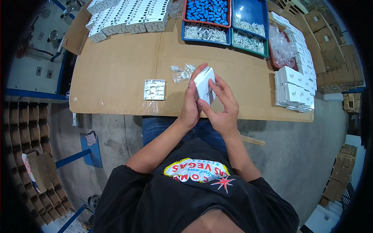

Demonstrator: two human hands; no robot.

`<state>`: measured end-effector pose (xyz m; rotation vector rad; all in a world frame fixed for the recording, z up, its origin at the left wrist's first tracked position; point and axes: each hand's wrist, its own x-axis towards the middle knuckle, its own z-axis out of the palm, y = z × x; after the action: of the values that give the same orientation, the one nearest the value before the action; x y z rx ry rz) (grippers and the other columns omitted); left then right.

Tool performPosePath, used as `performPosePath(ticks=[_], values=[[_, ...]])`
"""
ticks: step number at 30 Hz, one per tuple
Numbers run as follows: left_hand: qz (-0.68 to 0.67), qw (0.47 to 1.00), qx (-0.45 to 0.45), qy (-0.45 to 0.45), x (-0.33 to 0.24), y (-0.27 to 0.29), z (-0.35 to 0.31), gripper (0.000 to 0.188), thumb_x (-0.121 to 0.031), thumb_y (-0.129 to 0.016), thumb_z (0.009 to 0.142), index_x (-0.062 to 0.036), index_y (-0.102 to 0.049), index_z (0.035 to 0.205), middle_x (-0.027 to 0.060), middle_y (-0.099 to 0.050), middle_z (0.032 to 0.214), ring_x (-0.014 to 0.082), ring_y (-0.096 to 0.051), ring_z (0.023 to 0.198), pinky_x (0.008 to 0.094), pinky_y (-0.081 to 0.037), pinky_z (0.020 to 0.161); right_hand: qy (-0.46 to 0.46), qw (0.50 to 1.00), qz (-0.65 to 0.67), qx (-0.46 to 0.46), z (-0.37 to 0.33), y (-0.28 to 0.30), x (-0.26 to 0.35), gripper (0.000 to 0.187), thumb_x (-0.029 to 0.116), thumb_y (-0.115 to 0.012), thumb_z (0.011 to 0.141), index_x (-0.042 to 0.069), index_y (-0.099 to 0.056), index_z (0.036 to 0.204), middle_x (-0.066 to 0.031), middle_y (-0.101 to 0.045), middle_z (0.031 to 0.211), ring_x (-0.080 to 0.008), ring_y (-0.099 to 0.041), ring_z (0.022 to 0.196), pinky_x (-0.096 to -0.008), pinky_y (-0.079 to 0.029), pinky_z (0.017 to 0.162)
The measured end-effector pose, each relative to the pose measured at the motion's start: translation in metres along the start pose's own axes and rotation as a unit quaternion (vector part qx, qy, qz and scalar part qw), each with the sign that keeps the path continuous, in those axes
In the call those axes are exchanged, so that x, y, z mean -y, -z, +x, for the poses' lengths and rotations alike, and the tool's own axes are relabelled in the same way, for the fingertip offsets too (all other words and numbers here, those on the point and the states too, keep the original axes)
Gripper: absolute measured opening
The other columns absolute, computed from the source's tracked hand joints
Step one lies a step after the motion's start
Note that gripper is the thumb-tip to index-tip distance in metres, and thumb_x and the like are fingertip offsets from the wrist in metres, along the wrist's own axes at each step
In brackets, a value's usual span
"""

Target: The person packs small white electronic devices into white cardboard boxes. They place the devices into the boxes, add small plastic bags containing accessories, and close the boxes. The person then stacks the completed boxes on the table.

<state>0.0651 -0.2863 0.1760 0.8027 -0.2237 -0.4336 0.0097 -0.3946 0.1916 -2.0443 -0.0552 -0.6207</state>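
Between my two hands, over the table's near edge, is a small white cardboard box (203,82), held tilted. My left hand (189,105) is closed along its left side, with the thumb toward me. On the other side, the fingers and thumb of my right hand (226,110) press against the box's face and lower edge. To the left, a square white plastic plate (154,94) with a cut-out centre lies flat on the cardboard. Small clear plastic bags (182,73) with little parts inside lie just beyond my left hand.
Cardboard covers the table (112,77). White boxes (155,25) stand in rows at the far left; more white boxes (292,93) are stacked at right. Trays at the back include a red tray (206,24) of blue pieces. Clear bags (281,48) fill a reddish basket beside the right stack.
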Motion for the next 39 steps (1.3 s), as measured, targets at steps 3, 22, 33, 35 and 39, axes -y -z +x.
performPosePath(ticks=[3,22,33,35,39], values=[[-0.007,1.000,0.008,-0.007,0.001,0.002,0.000,0.071,-0.059,-0.028,0.105,-0.0128,-0.032,0.158,0.0117,-0.050,0.145,0.0241,-0.051,0.133,0.0387,-0.042,0.112,0.010,1.000,0.010,0.010,0.001,0.001,-0.001,0.061,0.012,-0.087,0.076,0.005,-0.067,0.133,-0.0222,-0.054,0.145,-0.0353,-0.059,0.129,-0.0424,-0.048,0.105],[0.072,0.993,0.091,-0.005,-0.024,0.003,-0.003,0.063,-0.025,-0.055,0.096,0.0045,-0.044,0.150,0.0148,-0.049,0.153,0.0213,-0.052,0.134,0.0347,-0.040,0.112,-0.107,0.965,0.240,-0.024,0.010,0.028,-0.003,0.052,0.015,-0.077,0.090,-0.003,-0.058,0.136,-0.0163,-0.062,0.134,-0.0232,-0.060,0.121,-0.0358,-0.047,0.102],[0.163,0.973,0.163,-0.001,-0.032,0.003,-0.016,0.065,-0.029,-0.059,0.093,0.0047,-0.048,0.148,0.0178,-0.041,0.159,0.0271,-0.037,0.148,0.0417,-0.029,0.120,-0.195,0.912,0.357,0.058,0.008,0.037,-0.005,0.028,0.013,-0.071,0.098,-0.002,-0.061,0.120,-0.0041,-0.067,0.107,-0.0101,-0.061,0.100,-0.0255,-0.050,0.088],[0.158,0.975,0.158,-0.012,-0.031,0.003,-0.016,0.064,-0.030,-0.058,0.093,0.0043,-0.049,0.148,0.0167,-0.047,0.154,0.0265,-0.042,0.144,0.0401,-0.034,0.118,-0.186,0.912,0.362,0.057,0.007,0.037,-0.004,0.026,0.013,-0.071,0.098,-0.001,-0.061,0.118,-0.0042,-0.067,0.107,-0.0100,-0.061,0.100,-0.0253,-0.050,0.087],[0.149,0.982,0.110,0.024,-0.027,0.008,-0.018,0.064,-0.031,-0.054,0.097,0.0019,-0.045,0.151,0.0131,-0.056,0.141,0.0224,-0.052,0.133,0.0364,-0.043,0.109,-0.235,0.905,0.350,0.052,0.009,0.033,-0.008,0.031,0.013,-0.072,0.097,-0.001,-0.061,0.122,-0.0065,-0.067,0.111,-0.0117,-0.062,0.102,-0.0269,-0.051,0.090]])
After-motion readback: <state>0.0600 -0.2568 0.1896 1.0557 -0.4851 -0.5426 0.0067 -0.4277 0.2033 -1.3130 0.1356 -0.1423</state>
